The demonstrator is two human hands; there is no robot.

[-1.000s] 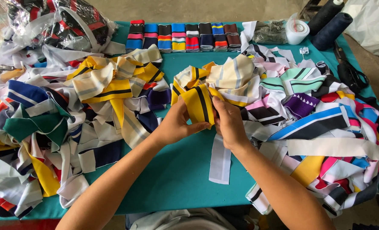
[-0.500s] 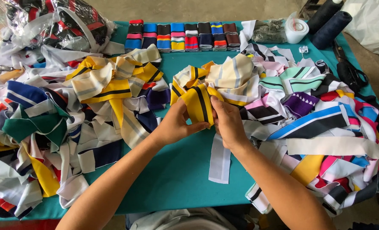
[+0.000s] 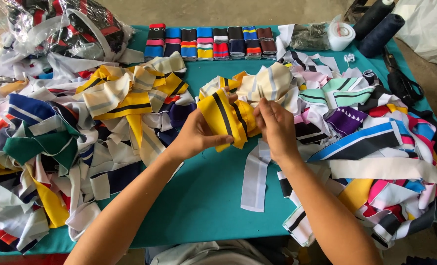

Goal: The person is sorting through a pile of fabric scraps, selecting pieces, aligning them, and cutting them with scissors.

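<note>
A teal-covered table [image 3: 203, 206] fills the frame, its near edge cut off at the bottom. Heaps of striped knit fabric strips spread over the left [image 3: 56, 147] and right [image 3: 375, 147] sides, running out of frame at both edges, so the only open room is the bare teal patch in the lower middle. At upper left sits a crinkled clear plastic bag of dark fabric pieces [image 3: 66, 24] (contents hard to make out through the glare). Along the top centre lies a neat row of folded striped fabric bundles [image 3: 211, 41]. Two dark thread cones [image 3: 380, 27] stand at upper right beside a white tape roll [image 3: 339, 35]. At centre, the left hand [image 3: 194, 140] has its grip closed on a yellow knit strip with black stripes [image 3: 225, 120], held above the table; the right hand [image 3: 276, 127] pinches the same strip's right end.
</note>
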